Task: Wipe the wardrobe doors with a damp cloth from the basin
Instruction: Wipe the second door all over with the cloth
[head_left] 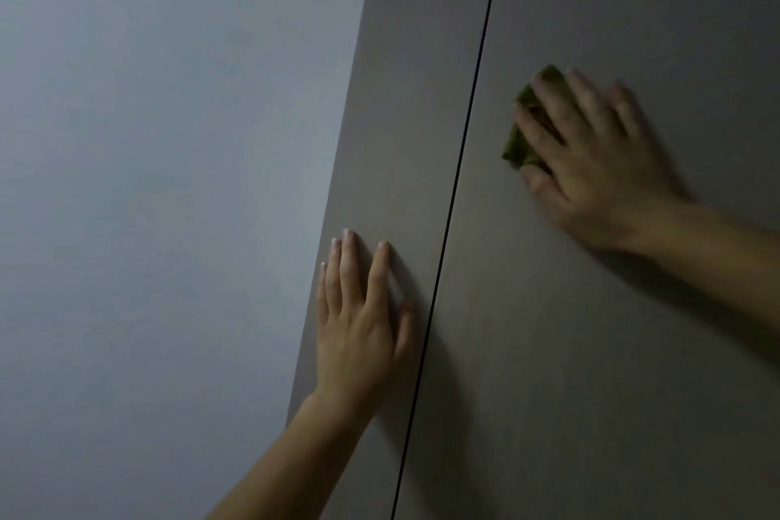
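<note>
Olive-green fabric cloth [521,139] pinned under right hand [591,156], fingers spread flat, on grey matte right wardrobe door [633,350]; cloth at hand's 10 o'clock, near dark seam [472,97]; left hand [363,321] flat, empty, on left door [405,97].

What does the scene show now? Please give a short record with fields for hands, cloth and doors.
left hand: flat, fingers straight, resting on the left door
right hand: fingers spread, presses the cloth on the right door; blurred
cloth: green, mostly under the right hand
doors: closed, a thin dark gap between them
wall: pale, left of the left door
</note>
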A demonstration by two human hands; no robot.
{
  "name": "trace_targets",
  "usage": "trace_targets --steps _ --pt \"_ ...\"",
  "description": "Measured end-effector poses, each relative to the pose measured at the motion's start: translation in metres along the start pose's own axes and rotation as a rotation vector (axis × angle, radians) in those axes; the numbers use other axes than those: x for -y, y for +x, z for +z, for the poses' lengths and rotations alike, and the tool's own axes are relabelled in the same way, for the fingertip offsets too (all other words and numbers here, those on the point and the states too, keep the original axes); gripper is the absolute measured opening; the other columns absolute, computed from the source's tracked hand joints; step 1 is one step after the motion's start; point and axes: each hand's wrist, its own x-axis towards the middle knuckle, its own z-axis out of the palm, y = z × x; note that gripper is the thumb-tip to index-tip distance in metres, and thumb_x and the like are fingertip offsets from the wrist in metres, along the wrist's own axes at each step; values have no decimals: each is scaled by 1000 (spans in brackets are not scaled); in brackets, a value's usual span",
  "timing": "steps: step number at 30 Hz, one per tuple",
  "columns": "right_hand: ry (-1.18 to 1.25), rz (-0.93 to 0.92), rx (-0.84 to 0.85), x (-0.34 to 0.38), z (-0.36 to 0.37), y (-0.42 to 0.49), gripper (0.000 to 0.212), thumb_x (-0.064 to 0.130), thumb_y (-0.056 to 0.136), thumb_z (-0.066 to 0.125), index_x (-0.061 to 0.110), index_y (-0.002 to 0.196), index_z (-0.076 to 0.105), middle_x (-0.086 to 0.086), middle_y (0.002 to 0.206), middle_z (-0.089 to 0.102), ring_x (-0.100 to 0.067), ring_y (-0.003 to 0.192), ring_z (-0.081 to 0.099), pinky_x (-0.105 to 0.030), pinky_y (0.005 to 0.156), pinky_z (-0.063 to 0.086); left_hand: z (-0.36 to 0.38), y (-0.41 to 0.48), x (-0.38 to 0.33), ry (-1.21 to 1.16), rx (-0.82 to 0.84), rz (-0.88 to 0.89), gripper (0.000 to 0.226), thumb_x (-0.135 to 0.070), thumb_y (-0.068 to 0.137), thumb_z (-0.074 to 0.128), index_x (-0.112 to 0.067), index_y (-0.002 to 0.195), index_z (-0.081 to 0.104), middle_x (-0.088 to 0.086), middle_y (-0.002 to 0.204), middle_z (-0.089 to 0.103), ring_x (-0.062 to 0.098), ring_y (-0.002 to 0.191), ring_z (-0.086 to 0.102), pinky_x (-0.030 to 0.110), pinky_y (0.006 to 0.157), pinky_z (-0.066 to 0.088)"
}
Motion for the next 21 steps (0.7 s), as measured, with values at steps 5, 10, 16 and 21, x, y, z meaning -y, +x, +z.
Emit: trace_targets --steps 5,10,16,21 --pt "-2 -450 83 60 17 -26 64 50 102 23 21 159 29 -10 168 22 -36 154 19 -60 123 14 6 -14 2 23 -13 -2 69 -46 102 30 -23 163 9 13 171 -3 27 158 -10 46 126 2" --pt "20 -299 94 88 6 78 68 54 101 7 27 163 10 -2 171 -1 -29 157 -5 -57 125 -4 8 -18 0 3 -9 -38 70 -50 104 31 -30 162 -4 6 170 -12 22 157 -16 38 126 -8" --pt "-13 -640 131 108 23 11 63 50 101 18 23 157 27 -8 168 20 -35 155 14 -59 124 12 13 -44 5 -73 -39 -92 73 -45 102 38 -16 162 10 6 171 0 21 158 -5 40 127 2" --pt "0 -442 100 105 16 62 66 54 100 6 31 162 8 -3 171 -1 -28 157 -5 -55 125 -3 9 -43 9 -63 -6 -79 72 -46 102 36 -16 163 12 5 172 1 20 158 -7 35 127 -3"
